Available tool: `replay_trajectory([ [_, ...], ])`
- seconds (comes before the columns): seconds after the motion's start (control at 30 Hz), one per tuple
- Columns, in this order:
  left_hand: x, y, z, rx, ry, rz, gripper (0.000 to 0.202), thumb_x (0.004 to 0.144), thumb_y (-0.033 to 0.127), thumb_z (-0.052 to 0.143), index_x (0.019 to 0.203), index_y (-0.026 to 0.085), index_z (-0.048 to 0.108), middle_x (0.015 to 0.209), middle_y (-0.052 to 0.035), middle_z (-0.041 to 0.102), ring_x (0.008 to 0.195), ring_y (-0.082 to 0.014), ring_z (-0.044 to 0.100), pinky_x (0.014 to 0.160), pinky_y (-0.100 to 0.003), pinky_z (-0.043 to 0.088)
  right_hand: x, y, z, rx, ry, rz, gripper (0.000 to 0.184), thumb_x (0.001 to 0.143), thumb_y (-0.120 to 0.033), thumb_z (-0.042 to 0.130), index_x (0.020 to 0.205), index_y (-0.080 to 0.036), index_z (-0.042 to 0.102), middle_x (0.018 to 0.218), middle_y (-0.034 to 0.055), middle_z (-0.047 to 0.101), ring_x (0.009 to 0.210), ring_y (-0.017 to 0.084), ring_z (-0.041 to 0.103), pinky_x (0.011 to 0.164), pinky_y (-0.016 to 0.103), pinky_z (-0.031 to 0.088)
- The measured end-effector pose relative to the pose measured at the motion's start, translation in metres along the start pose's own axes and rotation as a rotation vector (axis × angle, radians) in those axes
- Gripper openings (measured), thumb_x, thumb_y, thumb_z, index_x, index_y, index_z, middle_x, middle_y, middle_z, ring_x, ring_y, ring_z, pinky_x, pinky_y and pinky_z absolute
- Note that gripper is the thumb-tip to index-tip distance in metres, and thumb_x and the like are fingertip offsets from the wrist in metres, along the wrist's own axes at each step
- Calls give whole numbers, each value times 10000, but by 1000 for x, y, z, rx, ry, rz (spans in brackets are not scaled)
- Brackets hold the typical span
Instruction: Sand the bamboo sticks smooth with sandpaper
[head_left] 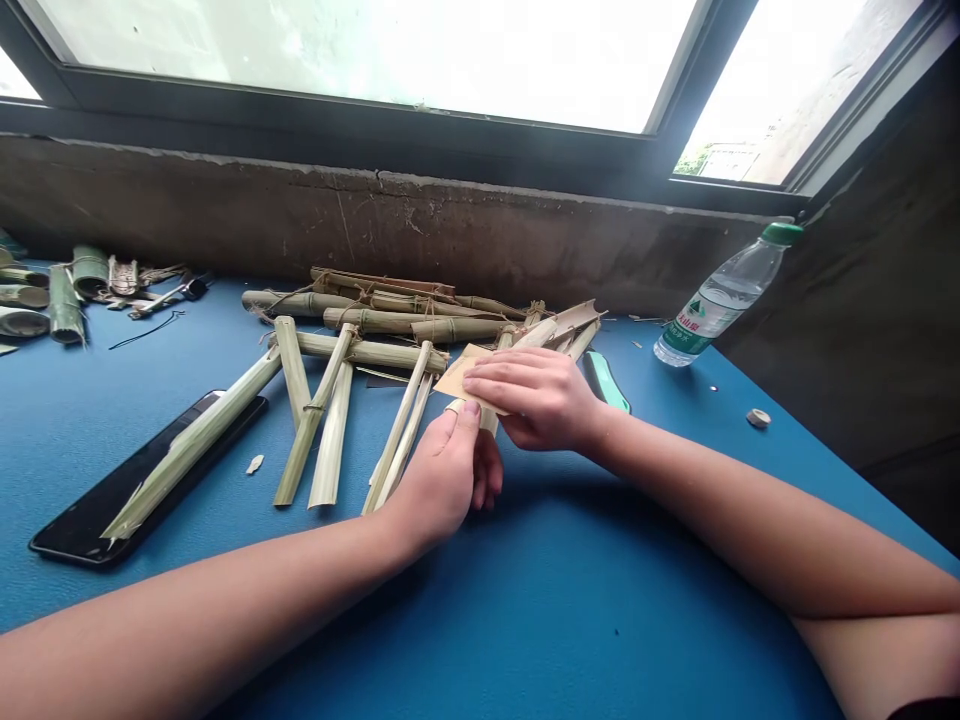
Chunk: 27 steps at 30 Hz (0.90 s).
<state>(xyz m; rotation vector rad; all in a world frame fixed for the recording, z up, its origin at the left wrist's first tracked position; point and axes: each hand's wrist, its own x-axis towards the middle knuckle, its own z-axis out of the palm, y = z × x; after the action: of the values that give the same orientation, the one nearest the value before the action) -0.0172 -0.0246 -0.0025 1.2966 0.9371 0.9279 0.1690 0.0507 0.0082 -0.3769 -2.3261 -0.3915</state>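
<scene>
Above the blue table, my left hand is closed around a pale bamboo piece, most of it hidden by my fingers. My right hand presses a tan sheet that looks like sandpaper against the top of that piece, fingers laid together over it. Just left of my left hand lie thin split bamboo strips. Further left, more strips lean on a bamboo pole. Behind my right hand rests a teal-handled tool, partly covered.
A long bamboo strip lies across a black phone at left. Tied bamboo poles lie along the wall. A tilted-looking water bottle stands at right near a small round piece. Cut bamboo tubes sit far left.
</scene>
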Motion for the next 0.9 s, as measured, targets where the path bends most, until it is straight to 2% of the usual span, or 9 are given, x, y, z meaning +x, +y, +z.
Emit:
replay_trajectory([
  [0.1, 0, 0, 0, 80, -13, 4, 710, 1084, 563, 289, 553, 186, 573, 457, -46, 561, 378, -134, 488, 427, -264, 365, 1, 1, 0, 28, -17, -24, 399, 912, -125, 563, 1262, -235, 720, 1220, 46, 811, 1148, 219, 768, 983, 384, 618],
  [0.2, -1, -1, -1, 119, -23, -27, 714, 1086, 570, 293, 555, 189, 580, 455, -33, 553, 382, -134, 482, 446, -275, 378, -3, 15, -4, 5, -17, 4, 331, 891, -140, 593, 1160, -239, 758, 1126, 40, 831, 1006, 222, 797, 898, 373, 629],
  [0.27, -4, -2, -2, 199, -32, -16, 708, 1088, 579, 315, 567, 190, 595, 457, -15, 534, 411, -132, 486, 468, -274, 382, -7, 25, -9, -2, 52, 78, 272, 853, -128, 601, 1026, -231, 784, 1002, 38, 837, 869, 217, 793, 835, 365, 628],
  [0.37, -9, 0, -2, 392, -60, 58, 709, 1101, 574, 307, 585, 194, 612, 488, -4, 525, 495, -136, 528, 547, -273, 412, -5, 28, -15, 77, 237, 271, 285, 800, -80, 567, 895, -220, 796, 882, 32, 820, 778, 199, 765, 764, 331, 614],
  [0.47, -13, 5, -3, 683, -112, 134, 667, 1120, 500, 276, 627, 197, 609, 554, -27, 601, 562, -162, 598, 618, -300, 431, 4, 20, -20, 176, 367, 431, 337, 789, -51, 533, 884, -213, 813, 875, 25, 814, 782, 188, 759, 758, 317, 605],
  [0.6, -15, 12, -3, 1313, -164, 296, 537, 1096, 385, 319, 743, 181, 668, 708, -120, 739, 625, -284, 703, 573, -369, 388, 13, 16, -28, 216, 459, 519, 349, 796, -61, 518, 881, -207, 824, 867, 16, 813, 775, 191, 759, 737, 321, 606],
  [0.7, -17, 14, -2, 1522, -229, 352, 573, 1100, 356, 272, 768, 178, 704, 737, -135, 756, 670, -332, 746, 561, -384, 412, 8, 30, -48, 151, 441, 470, 368, 785, -45, 524, 898, -208, 833, 882, 17, 817, 778, 196, 766, 725, 329, 614],
  [0.83, -18, 14, 0, 1570, -253, 347, 620, 1101, 464, 264, 782, 180, 713, 729, -128, 734, 664, -342, 749, 556, -402, 475, 0, 58, -99, -117, 194, 195, 435, 756, -23, 618, 1035, -259, 853, 962, 14, 837, 815, 212, 783, 717, 336, 624],
  [0.9, -18, 13, 1, 1578, -275, 351, 638, 1102, 479, 248, 769, 185, 707, 724, -122, 723, 657, -343, 746, 549, -409, 492, 2, 62, -122, -229, 274, 219, 490, 786, -1, 618, 1091, -306, 850, 969, 7, 836, 817, 228, 787, 715, 365, 639],
])
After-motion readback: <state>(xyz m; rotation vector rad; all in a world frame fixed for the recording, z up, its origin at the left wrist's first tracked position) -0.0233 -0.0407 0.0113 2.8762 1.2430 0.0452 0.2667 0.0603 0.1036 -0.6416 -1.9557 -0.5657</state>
